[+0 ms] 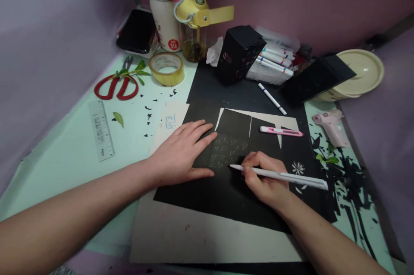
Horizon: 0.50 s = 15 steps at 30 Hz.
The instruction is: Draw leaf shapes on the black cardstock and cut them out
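Desk (pixel 74 150), pale green, carried everything; a white board lay on it under the work. On the board lay a black paper sheet (pixel 226 188), flat, directly in front of the person, with a cluster of small triangles (pixel 228 150) outlined in white near its middle and a flower cut-out (pixel 298 167) toward its right side.

Left hand (pixel 181 154) rested palm down, fingers spread and extended, on the sheet's left edge, just beside the triangles; it gripped nothing, only pressed the sheet. Right hand (pixel 263 178) was closed in a writing grip around a white pen (pixel 281 175), tip on the sheet just below and right of the triangles.

Judgement: clean marks need the flat hand close to the tip so the sheet cannot creep, short strokes, and the wrist off fresh lines.

A pink craft knife (pixel 280 131) lay on the sheet behind the right hand, well apart from it. Further back stood a black paper box (pixel 237 52) and a pack of markers (pixel 274 63). Left: tape roll (pixel 167 67), red scissors (pixel 116 85), ruler (pixel 101 130). Right: pink glue gun (pixel 330 126) among black offcuts.
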### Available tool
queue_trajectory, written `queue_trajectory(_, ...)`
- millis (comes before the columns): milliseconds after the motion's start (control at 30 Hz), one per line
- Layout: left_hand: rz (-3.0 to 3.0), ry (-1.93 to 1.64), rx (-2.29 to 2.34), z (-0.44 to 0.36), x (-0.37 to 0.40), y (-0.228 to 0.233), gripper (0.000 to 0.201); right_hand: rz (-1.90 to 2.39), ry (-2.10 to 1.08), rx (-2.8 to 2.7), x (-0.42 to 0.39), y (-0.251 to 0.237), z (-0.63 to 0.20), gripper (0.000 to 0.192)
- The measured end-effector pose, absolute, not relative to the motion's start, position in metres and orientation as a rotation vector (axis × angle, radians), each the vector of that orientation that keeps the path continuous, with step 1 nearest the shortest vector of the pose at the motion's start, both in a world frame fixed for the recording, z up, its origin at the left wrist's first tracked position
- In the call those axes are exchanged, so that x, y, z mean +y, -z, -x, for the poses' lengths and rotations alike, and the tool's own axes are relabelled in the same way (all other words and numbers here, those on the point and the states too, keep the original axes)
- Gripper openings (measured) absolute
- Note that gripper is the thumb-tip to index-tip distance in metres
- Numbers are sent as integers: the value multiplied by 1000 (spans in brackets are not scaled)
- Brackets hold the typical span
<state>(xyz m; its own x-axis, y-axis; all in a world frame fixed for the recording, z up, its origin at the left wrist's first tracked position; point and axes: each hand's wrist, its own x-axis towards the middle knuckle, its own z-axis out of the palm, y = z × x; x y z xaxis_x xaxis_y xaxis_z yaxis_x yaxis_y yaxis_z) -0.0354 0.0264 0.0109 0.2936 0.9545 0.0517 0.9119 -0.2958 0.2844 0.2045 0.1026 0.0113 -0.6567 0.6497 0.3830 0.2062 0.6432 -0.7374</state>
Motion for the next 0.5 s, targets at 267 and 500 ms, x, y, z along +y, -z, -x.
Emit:
queue_trajectory(267,-2356,-301,1732,35,27,-11,87,605,-844,-2255,102,-10,-201,15)
queue_trajectory(500,-2360,-300,1728,35,27,-12,87,618,-851,-2280,102,-11,-201,14)
